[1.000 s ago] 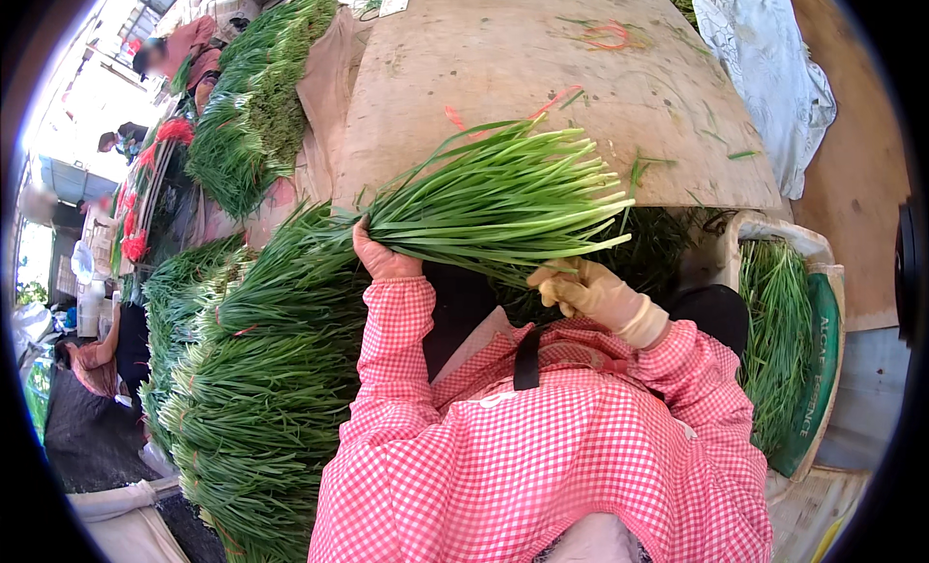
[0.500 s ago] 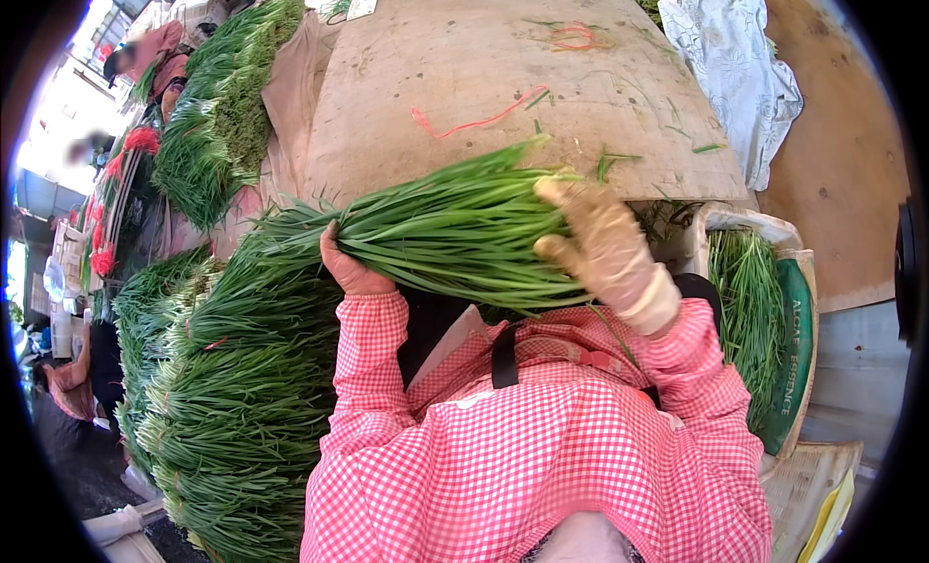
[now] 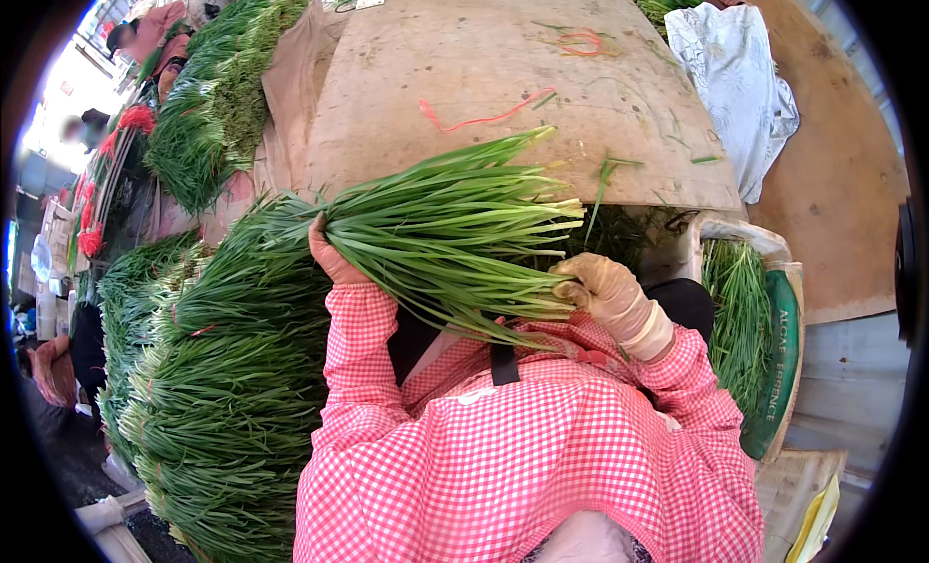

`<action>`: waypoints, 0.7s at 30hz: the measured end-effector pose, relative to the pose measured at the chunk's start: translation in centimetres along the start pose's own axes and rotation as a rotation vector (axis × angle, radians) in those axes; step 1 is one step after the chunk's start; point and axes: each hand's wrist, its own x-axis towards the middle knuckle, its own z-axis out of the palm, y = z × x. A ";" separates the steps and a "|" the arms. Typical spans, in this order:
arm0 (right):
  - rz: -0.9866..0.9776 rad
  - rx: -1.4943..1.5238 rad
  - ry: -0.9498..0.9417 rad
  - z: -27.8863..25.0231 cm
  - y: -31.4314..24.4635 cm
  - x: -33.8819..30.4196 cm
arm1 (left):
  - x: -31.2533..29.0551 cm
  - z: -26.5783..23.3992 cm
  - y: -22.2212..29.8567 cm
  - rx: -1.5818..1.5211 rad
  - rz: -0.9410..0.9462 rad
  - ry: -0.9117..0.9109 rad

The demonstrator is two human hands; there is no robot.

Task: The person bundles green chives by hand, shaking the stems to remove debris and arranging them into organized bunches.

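Gloved right hand has dropped from the upper stem ends to the lower ones since half a second ago, and the stalks fan out wider now. Room looks like a busy shed, other people off to the left. Plywood bench is scuffed and stained, white cloth over its right edge. Big pile of tied bundles sits off its near left corner, crate of greens off the near right. Bunch of green stalks is held up at the near edge, pale ends pointing right. Left hand has its fingers wrapped round the leafy part; right fingers look pinched on the lowest stem ends. IMO a lopsided tug there could slide stalks loose if the left grip's slack. Red string lies just above the bunch.
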 end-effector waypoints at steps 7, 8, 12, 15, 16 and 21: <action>0.249 0.130 0.158 -2.5 5.2 -1.9 | 0.3 -1.3 0.9 0.028 -0.006 -0.053; 0.255 0.179 0.195 -2.8 6.2 -2.0 | 0.4 -1.1 0.8 0.037 -0.011 -0.042; 0.306 0.544 0.199 -2.5 7.0 -0.9 | 0.8 -1.7 0.7 0.024 -0.040 -0.033; 0.233 0.785 0.126 -1.0 6.9 1.1 | 1.5 -3.7 1.4 -0.007 -0.116 -0.232; 0.203 0.807 0.105 -0.4 7.7 1.9 | 1.9 -4.4 1.4 0.011 -0.102 -0.207; 0.333 0.903 -0.055 0.0 7.4 3.4 | 1.4 -4.0 1.4 -0.001 -0.104 -0.276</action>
